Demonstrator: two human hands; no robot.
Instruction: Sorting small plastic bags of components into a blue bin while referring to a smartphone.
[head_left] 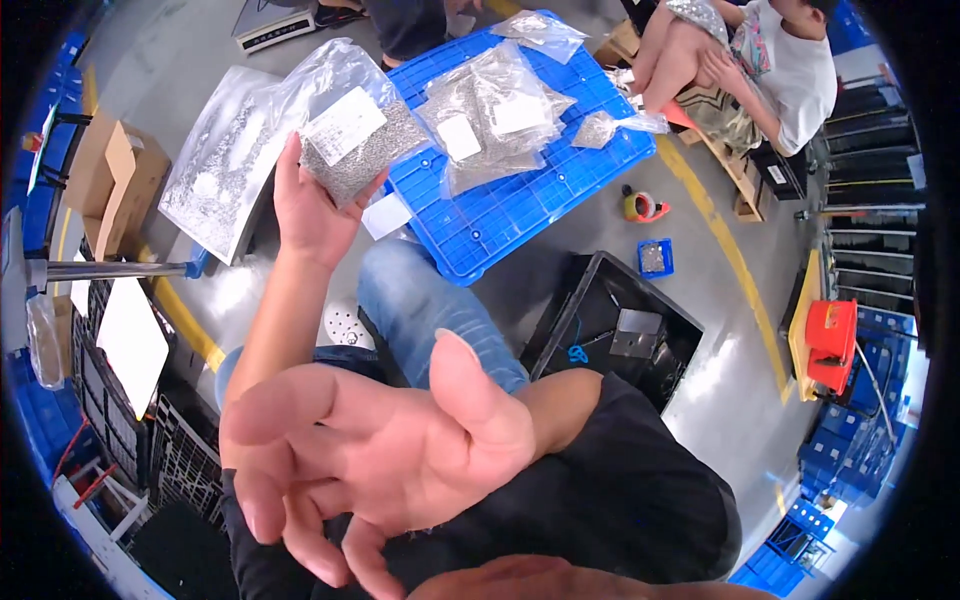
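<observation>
My left hand (pixel 315 220) is closed around the lower end of a clear plastic bag (pixel 395 135) filled with small grey metal pieces. A white label (pixel 345 125) is stuck on its face, and the bag's loose top trails away from me. My right hand (pixel 390 445) is raised close to the camera, palm showing. Its thumb stands apart and its fingers curl loosely, with nothing in them. Beyond my knee, a blue plastic pallet (pixel 480 240) bears a pile of similar labelled bags (pixel 490 115). A smaller bag (pixel 600 128) lies at its right side.
Left of the held bag is a tray (pixel 225 165) of grey pieces under plastic. A black crate (pixel 600 330) stands right of my knee, near a tape roll (pixel 642 207) and a small blue box (pixel 655 258). A co-worker (pixel 790 75) sits at far right; cardboard box (pixel 125 180) at left.
</observation>
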